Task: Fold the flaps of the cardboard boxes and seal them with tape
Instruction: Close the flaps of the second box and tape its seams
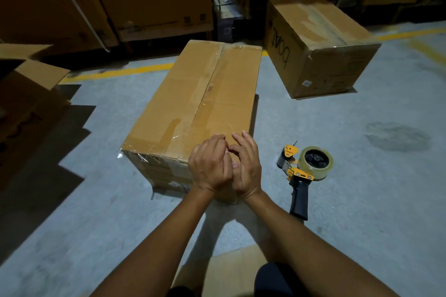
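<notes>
The left hand (pixel 208 164) and right hand (pixel 246 166) meet, fingers touching, over the near end of the long taped cardboard box (pixel 200 103). The left fingers curl inward; whether they pinch anything I cannot tell. The right fingers are loosely bent, holding nothing. The box lies mid-floor (pixel 362 176). A tape dispenser (pixel 304 166) lies just right of it. A sealed second box (pixel 321 46) sits beyond, and an open box (pixel 29 75) stands at the left edge.
</notes>
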Available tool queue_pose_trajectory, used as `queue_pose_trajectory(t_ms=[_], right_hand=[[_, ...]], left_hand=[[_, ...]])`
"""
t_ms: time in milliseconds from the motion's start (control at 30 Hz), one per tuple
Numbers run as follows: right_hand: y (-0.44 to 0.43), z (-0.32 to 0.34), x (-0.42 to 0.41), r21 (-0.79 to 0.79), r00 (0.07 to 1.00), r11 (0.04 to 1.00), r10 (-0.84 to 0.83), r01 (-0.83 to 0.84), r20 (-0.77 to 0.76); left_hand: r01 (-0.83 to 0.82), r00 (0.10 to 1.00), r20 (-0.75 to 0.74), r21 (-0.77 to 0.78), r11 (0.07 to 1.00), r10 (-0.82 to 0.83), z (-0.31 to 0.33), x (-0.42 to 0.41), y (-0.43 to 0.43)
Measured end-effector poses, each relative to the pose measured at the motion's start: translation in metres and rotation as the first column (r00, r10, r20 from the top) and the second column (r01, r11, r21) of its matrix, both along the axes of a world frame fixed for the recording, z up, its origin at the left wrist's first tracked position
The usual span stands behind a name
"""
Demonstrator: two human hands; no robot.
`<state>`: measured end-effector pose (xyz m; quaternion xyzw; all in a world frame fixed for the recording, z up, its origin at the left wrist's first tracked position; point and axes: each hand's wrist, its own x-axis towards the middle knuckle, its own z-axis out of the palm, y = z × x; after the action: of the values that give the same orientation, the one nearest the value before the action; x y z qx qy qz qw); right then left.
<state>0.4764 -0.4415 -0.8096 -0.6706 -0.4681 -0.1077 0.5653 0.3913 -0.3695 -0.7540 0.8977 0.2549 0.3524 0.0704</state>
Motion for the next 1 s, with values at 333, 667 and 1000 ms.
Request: queue_pose_trajectory(t_ms=[333,667,1000], right_hand=[[-0.023,0.071,0.016,-0.572,0.876,0.797,0.124,0.191,0.466],[-0.004,0.017,0.022,-0.279,0.853,0.960,0.159,-0.017,0.497],[-0.017,0.051,0.021,-0.603,0.859,0.796,0.343,-0.051,0.380]], left_hand=[[0.007,0.930,-0.361,-0.164,0.986,-0.067,0.069,-0.006,0.024],[-0.007,0.988,-0.152,-0.037,0.999,0.001,-0.004,-0.030,0.028],[-0.078,0.969,-0.238,-0.074,0.994,0.058,0.011,-0.032,0.021]])
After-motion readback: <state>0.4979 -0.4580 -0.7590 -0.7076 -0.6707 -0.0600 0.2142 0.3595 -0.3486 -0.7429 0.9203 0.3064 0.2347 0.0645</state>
